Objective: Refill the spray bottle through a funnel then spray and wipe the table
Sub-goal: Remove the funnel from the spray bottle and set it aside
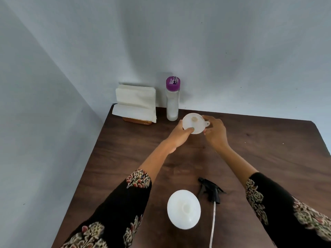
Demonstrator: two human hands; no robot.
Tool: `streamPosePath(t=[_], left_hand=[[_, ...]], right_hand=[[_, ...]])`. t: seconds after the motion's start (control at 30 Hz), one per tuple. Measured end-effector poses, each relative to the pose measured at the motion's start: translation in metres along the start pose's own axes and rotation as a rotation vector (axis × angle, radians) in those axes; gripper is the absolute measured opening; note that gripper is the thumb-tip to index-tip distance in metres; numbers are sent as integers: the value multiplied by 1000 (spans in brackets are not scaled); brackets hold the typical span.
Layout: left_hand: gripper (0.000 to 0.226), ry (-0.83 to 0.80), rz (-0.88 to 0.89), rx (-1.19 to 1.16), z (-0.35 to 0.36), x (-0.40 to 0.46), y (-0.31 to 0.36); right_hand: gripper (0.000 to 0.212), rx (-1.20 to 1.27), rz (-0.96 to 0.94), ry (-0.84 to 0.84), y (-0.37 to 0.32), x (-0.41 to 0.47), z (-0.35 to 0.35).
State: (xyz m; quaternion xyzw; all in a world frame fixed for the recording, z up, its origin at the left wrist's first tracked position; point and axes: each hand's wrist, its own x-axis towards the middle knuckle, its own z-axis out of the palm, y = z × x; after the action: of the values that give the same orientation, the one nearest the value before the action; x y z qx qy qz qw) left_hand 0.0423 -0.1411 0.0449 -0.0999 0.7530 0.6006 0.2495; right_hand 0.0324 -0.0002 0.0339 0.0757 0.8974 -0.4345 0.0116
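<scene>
A white plastic funnel (pixel 194 123) is lifted above the far middle of the dark wooden table (pixel 268 151). My left hand (pixel 180 136) pinches its near rim with the thumb on top. My right hand (pixel 215 132) grips its right side by the small tab. The white spray bottle (pixel 184 209) stands uncapped near the front edge, seen from above. Its black trigger head (pixel 211 190) with a white dip tube lies on the table just right of the bottle. A clear bottle with a purple cap (pixel 172 99) stands at the back by the wall.
A stack of white paper napkins (pixel 135 102) in a brown holder sits at the back left corner against the wall. Grey walls close in the table's left and far sides. The table's right corner is rounded.
</scene>
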Motion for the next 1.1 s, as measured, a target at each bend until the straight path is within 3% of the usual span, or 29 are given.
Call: streamPosePath(t=[0.27, 0.47, 0.57, 0.63, 0.73, 0.8, 0.97, 1.1], left_hand=[[84, -90, -165, 1, 3, 66, -13], [90, -20, -165, -50, 4, 74, -14], [86, 3, -162, -39, 3, 58, -20], [81, 7, -135, -53, 1, 35, -27], [64, 31, -82, -86, -4, -9, -48], [53, 55, -51, -98, -2, -44, -68], [26, 250, 90, -95, 18, -128, -118], [35, 328, 227, 19, 44, -183, -152]], right_hand=[[83, 60, 88, -238, 23, 51, 32], [96, 113, 85, -259, 25, 50, 34], [89, 142, 129, -143, 29, 36, 24], [69, 114, 186, -111, 36, 18, 11], [35, 14, 240, -201, 57, -18, -9], [25, -25, 282, -260, 74, -48, -21], [46, -309, 345, -315, 92, -114, -40], [68, -350, 387, -375, 94, -155, -37]])
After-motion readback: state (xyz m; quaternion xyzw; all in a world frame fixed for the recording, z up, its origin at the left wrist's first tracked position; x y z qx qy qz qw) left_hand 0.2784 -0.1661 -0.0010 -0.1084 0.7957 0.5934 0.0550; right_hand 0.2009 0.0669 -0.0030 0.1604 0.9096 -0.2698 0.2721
